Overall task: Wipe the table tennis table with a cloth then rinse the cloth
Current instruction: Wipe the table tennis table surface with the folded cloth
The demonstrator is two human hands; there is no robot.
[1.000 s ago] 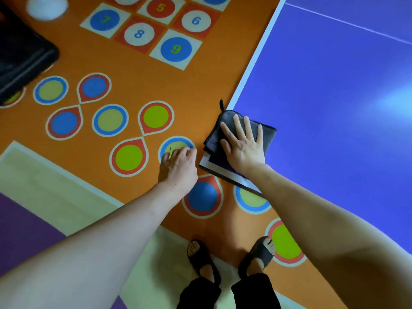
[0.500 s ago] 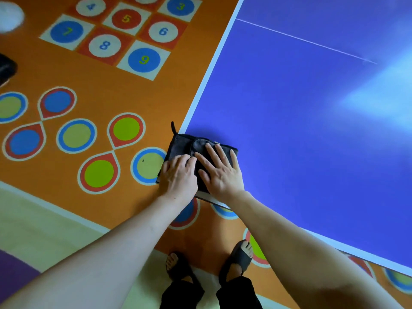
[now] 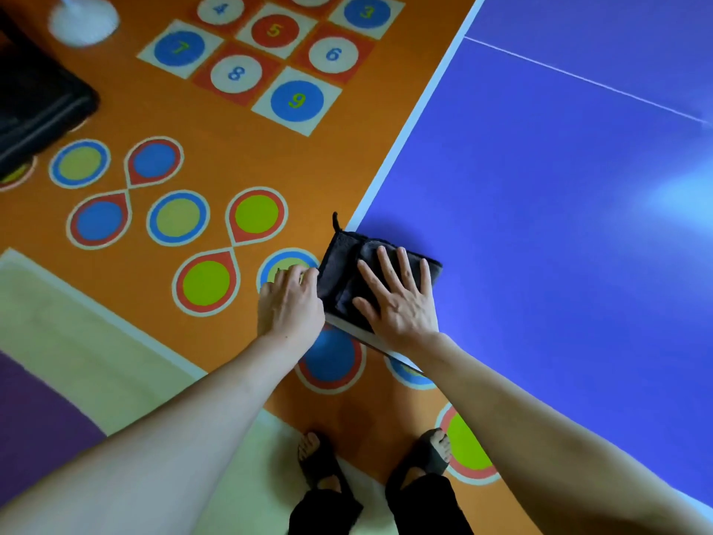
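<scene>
Folded dark cloth (image 3: 347, 272) at the near left corner of the blue desk (image 3: 540, 225), its left part overhanging the white edge. Right hand (image 3: 397, 299) lies flat on the cloth, fingers straight and spread. Left hand (image 3: 289, 303) sits just off the corner beside the cloth's overhang; whether its curled fingers pinch the fabric cannot be told. Step in hand: wiping the corner. To do it well, keep the palm pressing evenly, steady the loose flap, and sweep along the edge line so the fold does not bunch. Floor (image 3: 216, 121) below carries numbered circles 3 to 9.
</scene>
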